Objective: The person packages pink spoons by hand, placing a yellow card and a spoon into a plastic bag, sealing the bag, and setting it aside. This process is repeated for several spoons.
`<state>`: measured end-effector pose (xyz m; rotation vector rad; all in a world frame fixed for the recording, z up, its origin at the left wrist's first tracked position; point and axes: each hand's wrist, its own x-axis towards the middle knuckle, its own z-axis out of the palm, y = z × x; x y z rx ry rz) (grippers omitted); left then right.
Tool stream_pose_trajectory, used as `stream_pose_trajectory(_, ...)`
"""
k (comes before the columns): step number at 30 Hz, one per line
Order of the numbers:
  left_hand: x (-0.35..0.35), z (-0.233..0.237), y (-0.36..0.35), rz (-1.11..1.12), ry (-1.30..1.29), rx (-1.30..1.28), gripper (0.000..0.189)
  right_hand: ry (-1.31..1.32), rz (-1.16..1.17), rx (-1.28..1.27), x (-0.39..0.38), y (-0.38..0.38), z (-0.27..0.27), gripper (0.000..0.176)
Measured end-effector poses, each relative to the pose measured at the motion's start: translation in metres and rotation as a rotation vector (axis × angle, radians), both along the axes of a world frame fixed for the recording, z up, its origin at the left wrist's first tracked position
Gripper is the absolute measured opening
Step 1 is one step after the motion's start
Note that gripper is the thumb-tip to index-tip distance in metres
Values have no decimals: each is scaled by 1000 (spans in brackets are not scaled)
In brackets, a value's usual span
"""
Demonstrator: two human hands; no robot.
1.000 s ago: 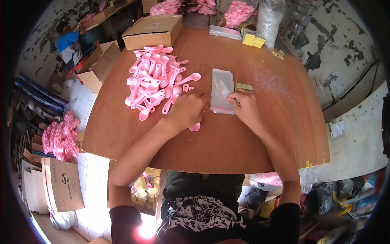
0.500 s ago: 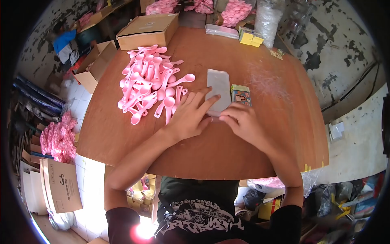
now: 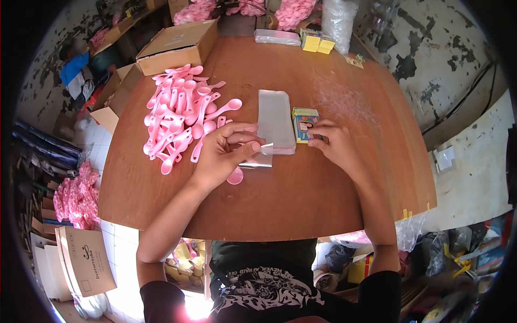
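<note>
Clear bag (image 3: 264, 160) was pinched in the nearly closed left hand (image 3: 226, 153) over the worktop (image 3: 285, 207); the part-curled right hand (image 3: 336, 141) was at the small box (image 3: 302, 123), its grip unclear.

A: ok from where I'm standing, that's a black T-shirt (image 3: 229, 309) with short sleeves (image 3: 161, 296), ending above the elbows. Forearms bare.

B: yep, and it goes kinda dark green toward the hem (image 3: 264, 250). What's on the front?

A: Pale grey print (image 3: 264, 296), big jagged metal-band-looking lettering, can't read it. There's a smaller curved line of text (image 3: 269, 273) nearer the hem, I can make out "NEVER".
</note>
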<state>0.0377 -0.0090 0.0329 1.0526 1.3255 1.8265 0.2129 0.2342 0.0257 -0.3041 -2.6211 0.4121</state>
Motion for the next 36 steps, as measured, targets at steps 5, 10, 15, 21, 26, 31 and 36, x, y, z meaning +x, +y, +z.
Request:
stream_pose_trajectory(5,0,0,-3,36,-82,-123,29,112,71,-86,-2,8,-11,15)
stream_pose_trajectory(10,-3,-1,-3,5,-115,-144,28,86,-52,162,-5,-11,0,12)
stream_pose_trajectory(15,-6,-10,-2,25,-25,-137,27,58,-32,109,-2,-9,11,9)
stream_pose_trajectory(21,-4,-6,-5,-4,-131,-200,24,480,-70,-270,12,-31,54,12)
stream_pose_trajectory(26,3,-3,-6,-126,-75,-261,22,460,160,-540,-5,-71,75,14)
stream_pose_trajectory(31,9,9,-11,-181,-50,-293,20,355,221,-533,-29,-69,72,15)
stream_pose_trajectory(36,6,7,-11,-175,57,-323,27,225,251,-543,-28,-63,64,15)
